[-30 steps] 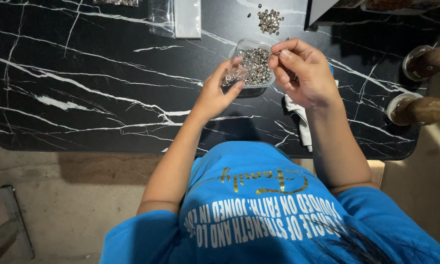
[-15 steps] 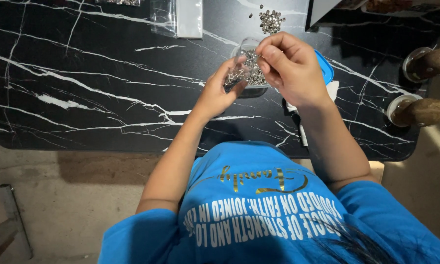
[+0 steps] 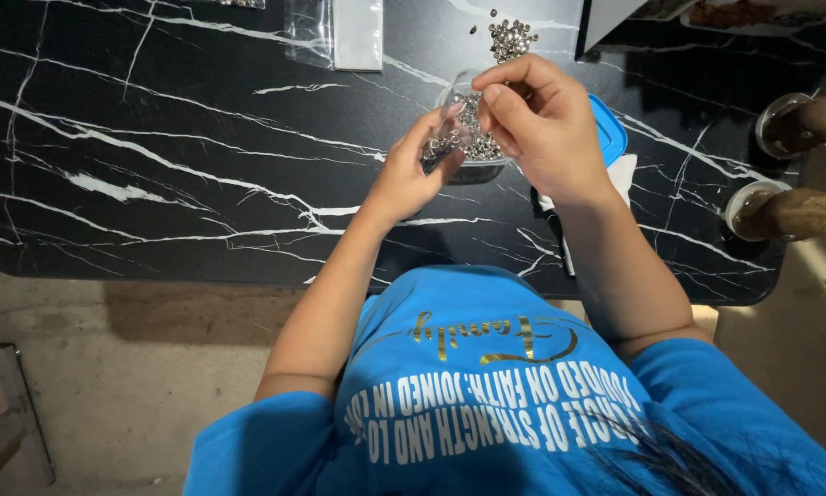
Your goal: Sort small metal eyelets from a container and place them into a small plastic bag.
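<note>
1. The left hand (image 3: 404, 179) is grasping a clear bag (image 3: 442, 140) of small metal pieces, holding it above the black marble table (image 3: 174, 184).
2. The right hand (image 3: 542, 124) is pinching, fingertips closed over the clear container (image 3: 475, 147) of pieces.
3. Step judged: filling the bag; next calls for aligning fingertips over its mouth.

The right hand (image 3: 546, 124) hides much of the clear container (image 3: 468, 138) — its small metal pieces blur.

Your left hand (image 3: 404, 174) is raised with fingers curled upward, forearm angling in from the near left. Your right hand (image 3: 540, 124) arches just beside it, fingertips pinched together.
</note>
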